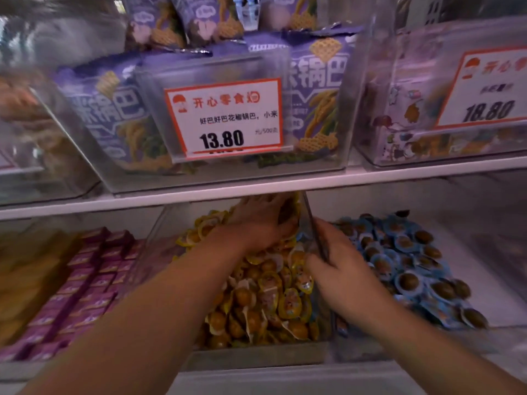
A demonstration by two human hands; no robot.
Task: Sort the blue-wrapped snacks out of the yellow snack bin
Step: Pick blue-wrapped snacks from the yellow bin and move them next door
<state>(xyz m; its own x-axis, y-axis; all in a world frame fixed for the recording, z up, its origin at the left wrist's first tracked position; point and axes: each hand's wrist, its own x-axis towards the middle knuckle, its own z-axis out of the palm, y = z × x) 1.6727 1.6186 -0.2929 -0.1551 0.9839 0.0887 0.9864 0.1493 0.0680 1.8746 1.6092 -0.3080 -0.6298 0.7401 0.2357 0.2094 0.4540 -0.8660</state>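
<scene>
The yellow snack bin (pixel 256 356) is a clear box on the lower shelf, heaped with yellow-wrapped snacks (pixel 268 303). To its right lies a pile of blue-wrapped snacks (pixel 405 266) in the neighbouring bin. A bit of blue wrapper (pixel 301 237) shows among the yellow ones beside the clear divider wall (pixel 310 218). My left hand (pixel 259 220) reaches to the back of the yellow bin and rests on the pile, its fingertips hidden under the shelf edge. My right hand (pixel 342 269) straddles the divider wall, thumb on the yellow side, fingers curled over on the blue side.
A white shelf board (pixel 370 178) hangs low above the bins. It carries clear boxes of purple snack bags (pixel 114 109) with price tags (pixel 225 118). Pink-purple small boxes (pixel 88 280) fill the bin on the left.
</scene>
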